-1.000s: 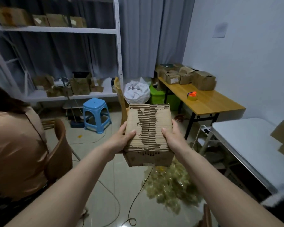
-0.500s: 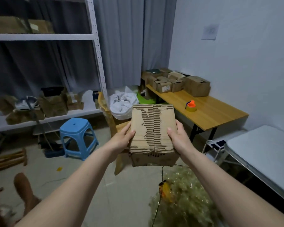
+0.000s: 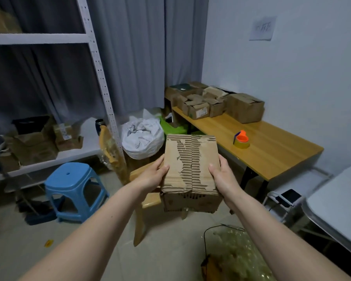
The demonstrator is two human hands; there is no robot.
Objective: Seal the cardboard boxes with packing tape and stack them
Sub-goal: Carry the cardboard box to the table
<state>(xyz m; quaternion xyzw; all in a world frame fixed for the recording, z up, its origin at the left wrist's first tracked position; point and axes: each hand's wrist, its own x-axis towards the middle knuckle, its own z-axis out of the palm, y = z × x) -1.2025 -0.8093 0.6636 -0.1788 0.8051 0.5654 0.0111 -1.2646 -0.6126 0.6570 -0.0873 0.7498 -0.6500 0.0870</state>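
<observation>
Cardboard, torn on top so the corrugated ribs show in a ragged strip down the middle, makes up the box [image 3: 191,169] the person carries at chest height over the floor. Its flaps are closed, meeting along a centre seam. The left hand [image 3: 151,175] grasps the box's left side, thumb lying on the top face, and the right hand [image 3: 223,176] grasps the right side the same way (each grip is wrapped round an edge of the box, fingers underneath out of sight).

Ahead and to the right stands a wooden worktop [image 3: 272,147] against the white wall. A tape roll [image 3: 241,139] with an orange core sits on it, well apart from a cluster of small boxes [image 3: 215,102] at its far end.

Left of the carried box are a blue stool [image 3: 74,189] on the floor, a white metal shelf [image 3: 39,159] holding more cartons, and a stuffed white bag [image 3: 142,136]. A wooden chair [image 3: 144,191] shows partly beneath the box.
</observation>
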